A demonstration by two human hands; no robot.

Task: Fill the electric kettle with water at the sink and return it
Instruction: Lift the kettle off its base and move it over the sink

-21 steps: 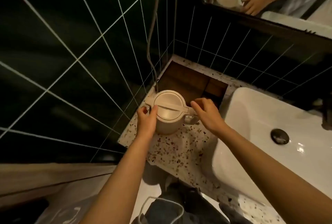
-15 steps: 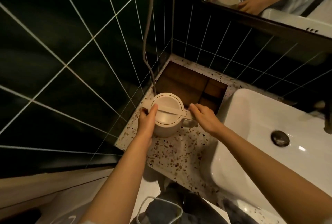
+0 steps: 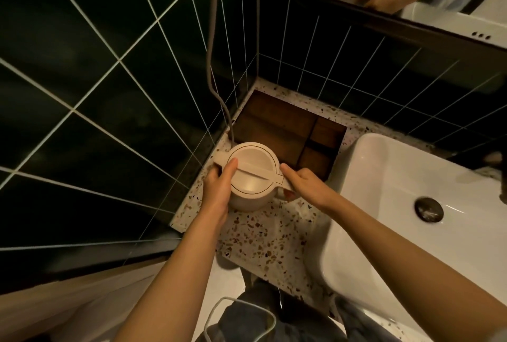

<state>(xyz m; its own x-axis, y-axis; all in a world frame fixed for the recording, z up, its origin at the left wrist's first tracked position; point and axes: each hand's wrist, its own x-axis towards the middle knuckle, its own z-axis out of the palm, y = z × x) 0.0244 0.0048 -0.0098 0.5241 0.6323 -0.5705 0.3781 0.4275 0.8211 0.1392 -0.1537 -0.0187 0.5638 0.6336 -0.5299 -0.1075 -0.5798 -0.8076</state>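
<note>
Electric kettle (image 3: 253, 177): rigid, smooth, likely light; left hand (image 3: 218, 190) cupping body, right hand (image 3: 307, 188) closed on handle, the surest grip

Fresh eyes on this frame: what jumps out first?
The round cream electric kettle, lid shut, stands on the speckled terrazzo counter in the dark-green tiled corner, with the left hand on its side and the right hand at its handle. To the right sits the white ceramic sink; behind the kettle lies a recessed wooden tray.
</note>
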